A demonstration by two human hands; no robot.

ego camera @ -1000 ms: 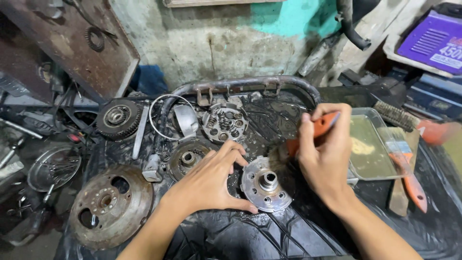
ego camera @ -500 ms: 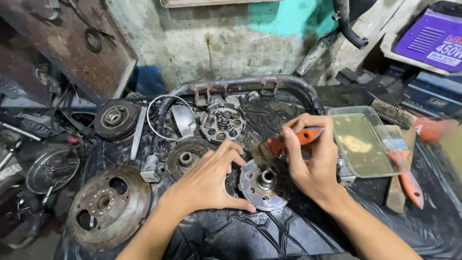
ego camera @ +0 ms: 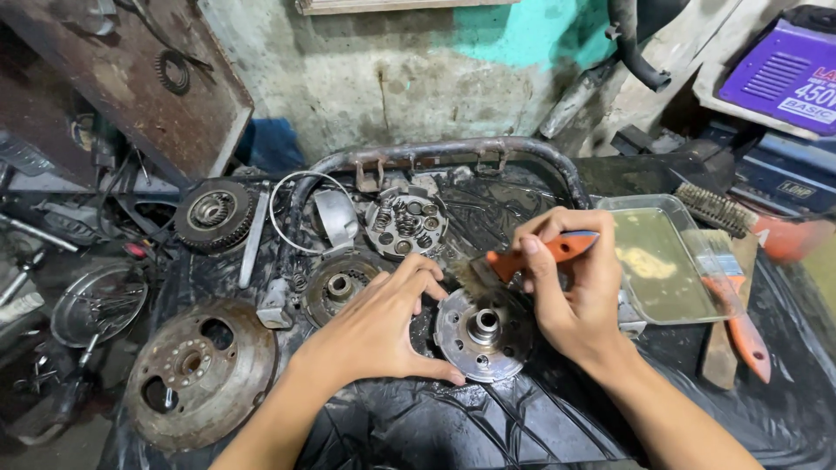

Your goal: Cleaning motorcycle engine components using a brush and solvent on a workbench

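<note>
Head view, clear tray (ego camera: 692,300) of yellowish liquid, right hand (ego camera: 575,292) fingers clamped on orange brush (ego camera: 522,261), left hand (ego camera: 379,326) fingers apart steadying hub (ego camera: 483,335).

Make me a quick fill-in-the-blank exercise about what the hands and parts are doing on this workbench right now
1. The right hand holds a brush with an ____ handle.
2. The left hand steadies the round metal hub from its ____ side.
3. The clear tray of yellowish liquid sits to the ____ of the hub.

Missing words: orange; left; right
</note>
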